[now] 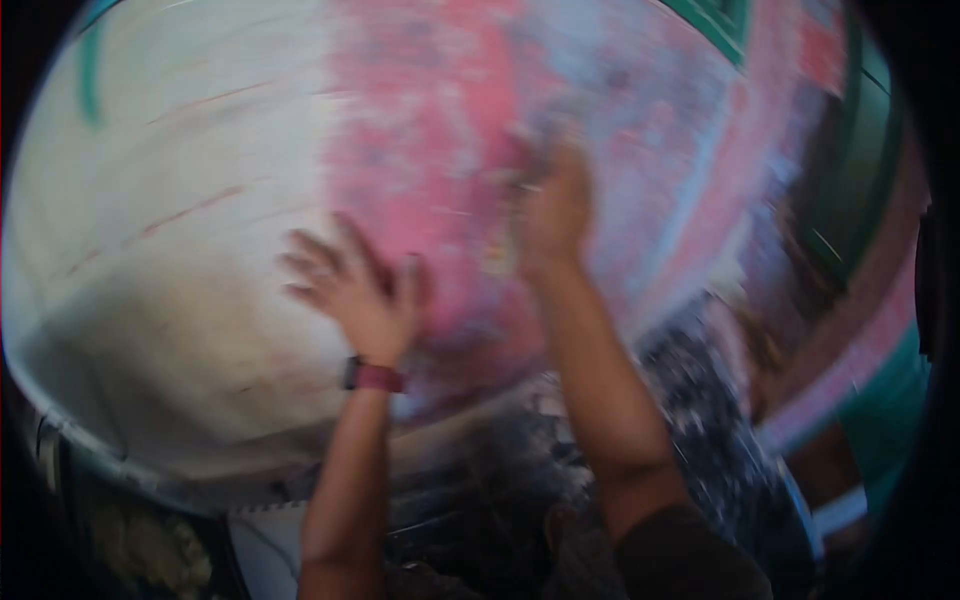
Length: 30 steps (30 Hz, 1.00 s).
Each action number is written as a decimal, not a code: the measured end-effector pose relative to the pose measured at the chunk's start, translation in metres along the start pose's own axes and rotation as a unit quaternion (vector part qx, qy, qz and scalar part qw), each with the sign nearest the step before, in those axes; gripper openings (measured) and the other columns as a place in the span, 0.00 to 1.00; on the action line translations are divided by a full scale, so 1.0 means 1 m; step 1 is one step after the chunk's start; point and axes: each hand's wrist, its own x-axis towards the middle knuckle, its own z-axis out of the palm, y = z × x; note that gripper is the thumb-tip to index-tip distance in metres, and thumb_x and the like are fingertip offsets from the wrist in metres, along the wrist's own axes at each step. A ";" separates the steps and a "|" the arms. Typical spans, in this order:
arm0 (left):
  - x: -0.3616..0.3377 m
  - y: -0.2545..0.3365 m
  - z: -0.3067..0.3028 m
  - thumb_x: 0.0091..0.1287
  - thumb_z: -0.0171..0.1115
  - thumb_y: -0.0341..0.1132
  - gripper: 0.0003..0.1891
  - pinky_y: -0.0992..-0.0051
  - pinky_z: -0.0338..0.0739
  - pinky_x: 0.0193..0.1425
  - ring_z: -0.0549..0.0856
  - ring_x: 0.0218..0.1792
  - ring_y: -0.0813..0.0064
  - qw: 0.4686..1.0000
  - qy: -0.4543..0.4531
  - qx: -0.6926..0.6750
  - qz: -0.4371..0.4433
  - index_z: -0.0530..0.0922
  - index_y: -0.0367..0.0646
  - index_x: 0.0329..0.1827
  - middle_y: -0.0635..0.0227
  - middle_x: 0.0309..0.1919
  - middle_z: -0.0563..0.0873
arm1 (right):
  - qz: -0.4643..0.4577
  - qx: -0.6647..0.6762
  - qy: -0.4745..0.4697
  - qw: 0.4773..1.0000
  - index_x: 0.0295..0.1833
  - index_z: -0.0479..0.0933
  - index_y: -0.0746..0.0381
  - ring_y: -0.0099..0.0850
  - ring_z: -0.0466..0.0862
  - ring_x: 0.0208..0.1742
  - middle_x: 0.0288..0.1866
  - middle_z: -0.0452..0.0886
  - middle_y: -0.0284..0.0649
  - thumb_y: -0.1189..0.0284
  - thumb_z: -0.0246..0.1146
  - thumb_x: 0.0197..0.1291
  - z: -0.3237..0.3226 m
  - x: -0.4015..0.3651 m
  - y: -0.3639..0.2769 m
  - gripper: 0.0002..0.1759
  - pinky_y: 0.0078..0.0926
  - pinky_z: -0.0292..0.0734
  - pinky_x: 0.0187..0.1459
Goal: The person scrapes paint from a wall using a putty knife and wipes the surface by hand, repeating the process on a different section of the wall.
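My left hand (350,290) is spread open against the wall, fingers apart, beside the border between the bare cream part and the pink part. A watch with a dark red band (378,377) is on that wrist. My right hand (558,210) is raised higher at the flaking pink and bluish paint (430,130), its fingers curled and smeared by motion. Something small and blurred shows along its left side, and I cannot tell what it is. The wall (200,200) is cream on the left, with thin reddish lines across it.
A green frame (865,160) stands at the right, beyond a pink and pale blue wall edge (700,200). Below the wall lies a dark surface (700,400) strewn with pale flecks. A white flat thing (268,550) is at the lower left.
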 end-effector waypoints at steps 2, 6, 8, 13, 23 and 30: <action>0.001 0.006 0.007 0.72 0.57 0.70 0.51 0.24 0.30 0.80 0.37 0.84 0.24 0.999 0.048 -0.025 0.000 0.51 0.53 0.91 0.35 0.87 0.42 | 0.043 0.090 0.012 0.995 0.67 0.74 0.59 0.27 0.84 0.28 0.57 0.87 0.45 0.48 0.48 0.84 0.013 -0.006 -0.015 0.27 0.28 0.78 0.27; -0.008 0.020 0.013 0.73 0.65 0.60 0.47 0.29 0.31 0.82 0.41 0.87 0.33 0.996 0.038 -0.066 0.036 0.54 0.60 0.90 0.45 0.89 0.45 | 0.056 0.135 -0.014 0.989 0.71 0.68 0.64 0.30 0.85 0.29 0.64 0.82 0.52 0.47 0.47 0.84 0.005 -0.008 -0.031 0.31 0.27 0.77 0.23; -0.014 0.028 0.011 0.73 0.66 0.55 0.44 0.31 0.31 0.83 0.42 0.88 0.39 0.995 0.018 -0.059 0.080 0.57 0.60 0.89 0.54 0.90 0.47 | 0.039 0.145 -0.027 0.988 0.72 0.65 0.65 0.30 0.86 0.29 0.65 0.81 0.54 0.47 0.46 0.84 0.002 -0.003 -0.032 0.33 0.26 0.76 0.23; -0.046 0.029 0.024 0.72 0.66 0.50 0.39 0.32 0.32 0.85 0.46 0.88 0.39 0.974 -0.096 -0.037 0.203 0.64 0.59 0.87 0.50 0.89 0.50 | 0.018 0.179 -0.044 0.983 0.74 0.63 0.65 0.31 0.87 0.29 0.65 0.80 0.54 0.44 0.43 0.84 -0.014 0.009 -0.027 0.36 0.25 0.76 0.23; 0.032 0.009 0.021 0.76 0.63 0.60 0.40 0.33 0.37 0.84 0.52 0.87 0.41 0.982 0.144 0.008 0.125 0.63 0.59 0.87 0.40 0.86 0.54 | 0.049 0.281 0.025 0.958 0.65 0.66 0.63 0.32 0.86 0.26 0.53 0.81 0.48 0.42 0.41 0.84 -0.047 0.036 -0.021 0.33 0.25 0.75 0.21; -0.030 0.029 0.064 0.79 0.50 0.62 0.43 0.33 0.29 0.85 0.47 0.88 0.44 0.952 -0.032 0.133 0.274 0.56 0.46 0.89 0.47 0.88 0.51 | 0.120 0.319 0.029 0.940 0.67 0.66 0.62 0.32 0.87 0.27 0.55 0.83 0.51 0.47 0.40 0.86 -0.062 0.046 -0.001 0.28 0.25 0.77 0.21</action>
